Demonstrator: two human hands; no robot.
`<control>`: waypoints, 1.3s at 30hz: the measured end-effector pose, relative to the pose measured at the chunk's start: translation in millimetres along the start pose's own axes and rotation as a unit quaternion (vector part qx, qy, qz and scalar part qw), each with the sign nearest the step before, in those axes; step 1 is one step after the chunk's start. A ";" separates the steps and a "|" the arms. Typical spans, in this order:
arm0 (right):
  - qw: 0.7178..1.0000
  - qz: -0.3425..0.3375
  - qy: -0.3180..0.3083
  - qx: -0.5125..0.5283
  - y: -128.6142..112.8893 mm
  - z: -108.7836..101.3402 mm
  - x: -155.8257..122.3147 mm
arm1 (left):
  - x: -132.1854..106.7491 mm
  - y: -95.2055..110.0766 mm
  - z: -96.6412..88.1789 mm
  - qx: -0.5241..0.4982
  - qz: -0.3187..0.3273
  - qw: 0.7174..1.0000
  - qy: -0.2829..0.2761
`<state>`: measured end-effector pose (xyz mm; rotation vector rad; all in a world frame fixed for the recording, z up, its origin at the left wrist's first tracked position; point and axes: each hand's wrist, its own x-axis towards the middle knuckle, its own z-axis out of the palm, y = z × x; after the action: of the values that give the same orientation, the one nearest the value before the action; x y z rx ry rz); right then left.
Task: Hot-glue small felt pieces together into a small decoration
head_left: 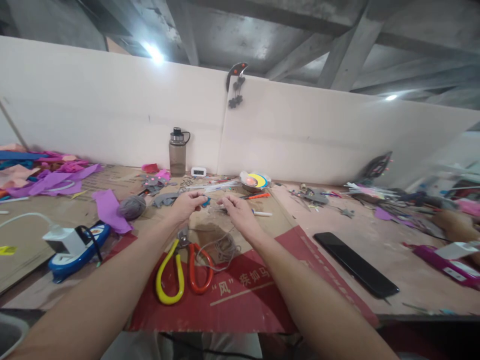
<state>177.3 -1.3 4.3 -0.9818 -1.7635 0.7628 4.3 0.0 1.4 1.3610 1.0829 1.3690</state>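
Observation:
My left hand (190,205) is closed in a pinch on a small blue piece (206,201), which looks like felt or cloth. To its right, my right hand (238,212) has its thumb and fingertips pressed together. What lies between them is too small to make out. A thin grey strand rises toward this hand from a loose coil of grey yarn (226,249) on the board below. Nearer my body lies a hand cutter (183,240) with one yellow and one red looped handle, its handles spread apart.
A black phone (354,263) lies at right; a blue power strip (79,252) and grey yarn ball (132,207) at left. Behind stand a water bottle (177,154) and a bowl (255,182). An orange-handled knife (258,196) lies beyond my right hand. At far right is a blurred person's arm (459,222).

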 end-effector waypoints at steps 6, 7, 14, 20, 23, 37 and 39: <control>0.999 0.001 0.003 -0.034 -3.4 -2.6 -0.8 | 0.0 0.6 -1.5 -0.014 -0.006 1.000 -0.012; 0.999 -0.001 0.003 -0.036 -4.4 -2.5 -1.3 | -0.4 0.5 -1.5 -0.016 -0.005 1.000 -0.016; 0.994 0.045 -0.051 0.091 -9.8 7.6 -9.1 | -7.2 3.1 4.2 0.060 0.064 0.996 -0.026; 0.992 0.033 -0.032 0.116 -6.0 13.6 -10.4 | -12.9 5.1 10.7 0.097 0.072 0.992 -0.023; 0.996 0.015 -0.001 0.084 -2.8 12.7 -9.0 | -13.7 5.6 11.0 0.094 0.075 0.993 -0.019; 0.998 0.002 0.067 0.001 -4.5 9.0 -9.8 | -11.9 2.3 9.9 0.154 0.080 0.983 -0.061; 0.997 0.002 0.076 -0.008 -3.3 7.8 -8.3 | -12.5 3.2 9.8 0.139 0.062 0.986 -0.074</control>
<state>171.0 -10.7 0.6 -1.0277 -1.6379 0.6607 14.0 -13.0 2.0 1.7296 1.1350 1.2138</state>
